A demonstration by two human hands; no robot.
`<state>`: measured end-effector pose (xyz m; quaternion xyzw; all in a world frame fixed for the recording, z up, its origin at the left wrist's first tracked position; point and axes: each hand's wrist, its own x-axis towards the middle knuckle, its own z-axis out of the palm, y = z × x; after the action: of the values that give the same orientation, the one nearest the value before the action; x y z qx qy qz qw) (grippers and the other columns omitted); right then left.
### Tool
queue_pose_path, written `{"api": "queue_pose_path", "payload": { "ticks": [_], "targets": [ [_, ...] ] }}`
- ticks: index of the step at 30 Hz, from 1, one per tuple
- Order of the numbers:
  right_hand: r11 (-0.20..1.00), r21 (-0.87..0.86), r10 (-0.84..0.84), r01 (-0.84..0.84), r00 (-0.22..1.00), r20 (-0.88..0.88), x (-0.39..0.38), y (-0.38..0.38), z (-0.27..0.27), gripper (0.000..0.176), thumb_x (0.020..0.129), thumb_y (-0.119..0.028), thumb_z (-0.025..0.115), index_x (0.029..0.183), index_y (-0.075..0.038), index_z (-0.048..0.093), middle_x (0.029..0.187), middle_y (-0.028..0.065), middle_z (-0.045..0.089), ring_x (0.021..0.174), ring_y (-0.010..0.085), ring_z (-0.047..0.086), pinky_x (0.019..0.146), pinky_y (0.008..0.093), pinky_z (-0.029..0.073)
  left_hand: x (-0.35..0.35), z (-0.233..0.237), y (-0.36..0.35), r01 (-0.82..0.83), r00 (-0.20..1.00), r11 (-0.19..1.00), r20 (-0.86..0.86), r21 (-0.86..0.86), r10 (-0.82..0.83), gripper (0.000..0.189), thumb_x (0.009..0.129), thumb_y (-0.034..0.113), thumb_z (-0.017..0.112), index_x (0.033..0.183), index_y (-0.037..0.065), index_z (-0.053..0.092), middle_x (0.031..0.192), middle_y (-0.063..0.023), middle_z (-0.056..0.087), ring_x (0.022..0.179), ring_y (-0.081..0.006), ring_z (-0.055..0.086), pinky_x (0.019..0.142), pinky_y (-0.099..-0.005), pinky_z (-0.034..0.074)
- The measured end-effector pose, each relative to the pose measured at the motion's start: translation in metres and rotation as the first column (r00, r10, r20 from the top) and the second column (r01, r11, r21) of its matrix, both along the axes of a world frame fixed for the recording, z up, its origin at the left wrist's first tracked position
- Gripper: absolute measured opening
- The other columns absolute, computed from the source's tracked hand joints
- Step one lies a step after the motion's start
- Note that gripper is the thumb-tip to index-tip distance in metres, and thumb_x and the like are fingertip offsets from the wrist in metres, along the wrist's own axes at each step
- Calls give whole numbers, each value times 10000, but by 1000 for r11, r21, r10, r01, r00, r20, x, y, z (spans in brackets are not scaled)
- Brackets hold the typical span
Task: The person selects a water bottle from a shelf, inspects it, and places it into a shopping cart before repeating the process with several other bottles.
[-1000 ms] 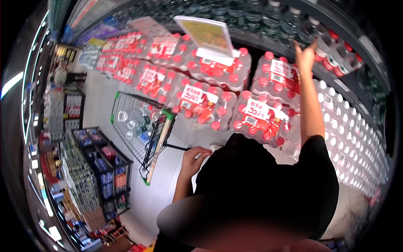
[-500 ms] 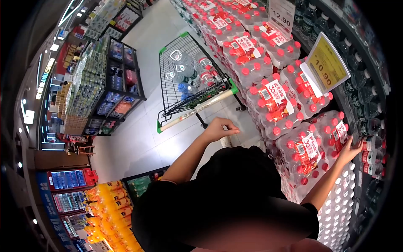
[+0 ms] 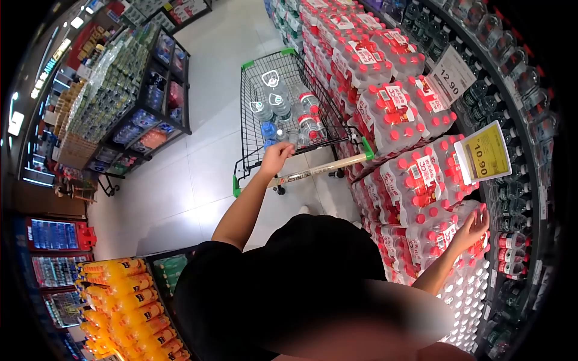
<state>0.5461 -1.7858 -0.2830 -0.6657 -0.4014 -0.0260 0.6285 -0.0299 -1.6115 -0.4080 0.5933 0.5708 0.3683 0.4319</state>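
My left hand (image 3: 277, 158), fingers curled in and nothing visible in them, is over the near end of a shopping cart (image 3: 244, 108), overlapping its basket edge. The forearm crosses the cart's pale handle bar (image 3: 322, 167). In the basket lie large clear water bottles (image 3: 280, 106) with white carrying loops, red-labelled bottles (image 3: 309, 125) and something blue (image 3: 268, 130). On the right, my right hand (image 3: 469, 230) is open, fingers apart, over a shrink-wrapped pack of red-capped water bottles (image 3: 435, 236). A yellow price sign (image 3: 489, 157) reading 10.90 stands above that hand.
Stacked red-capped packs (image 3: 394, 105) line the cart's right side. Behind them runs a shelf of dark-looking bottles (image 3: 478, 90). White-capped bottles (image 3: 466, 301) stand low at right. Orange drink bottles (image 3: 129, 301) are at lower left, and a black display rack (image 3: 147, 108) stands across the aisle.
My left hand has moved toward the cart and now overlaps its basket edge. My right hand has drawn away from the red-labelled shelf bottles. The view has shifted to the right.
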Motion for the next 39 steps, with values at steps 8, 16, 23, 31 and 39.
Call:
{"api": "queue_pose_path", "payload": {
  "ticks": [8,16,23,31,39],
  "targets": [
    [995,-51,82,-84,996,-32,-85,10,-7,363,931,-52,571,1266,33,464,1273,154,528,1110,219,569,915,318,488,-56,-38,21,-117,952,992,-278,50,127,271,873,281,661,805,21,691,661,-96,659,603,-177,620,578,-320,483],
    [985,-154,72,-81,995,-64,-125,1,-7,376,937,-76,561,1277,32,443,1288,160,520,1135,228,556,925,327,479,-47,-68,1,253,723,967,-655,-41,-217,399,940,389,507,1105,38,601,1022,-156,650,969,-336,605,782,-460,470],
    [955,-245,138,-167,982,-131,-164,12,-23,377,931,-76,567,1273,25,446,1258,144,530,1100,211,571,911,308,477,-48,-67,-16,219,685,973,-722,70,-102,471,840,349,638,1181,42,537,1074,-166,610,1039,-333,565,857,-455,429],
    [852,-351,330,-387,919,-214,-215,27,-54,372,906,-54,596,1249,22,475,1144,140,584,1011,192,603,860,299,493,-52,-64,-35,177,711,971,-703,163,-12,530,812,364,661,1186,20,512,1079,-181,603,1038,-344,557,908,-446,401],
    [731,-509,449,-455,882,-144,-247,41,-65,365,806,-71,656,1151,-5,555,1025,151,603,921,251,604,818,350,493,-54,-58,-51,141,728,984,-685,107,-30,540,787,348,680,1164,-4,519,1089,-188,593,1054,-351,541,941,-457,383]
  ]
}}
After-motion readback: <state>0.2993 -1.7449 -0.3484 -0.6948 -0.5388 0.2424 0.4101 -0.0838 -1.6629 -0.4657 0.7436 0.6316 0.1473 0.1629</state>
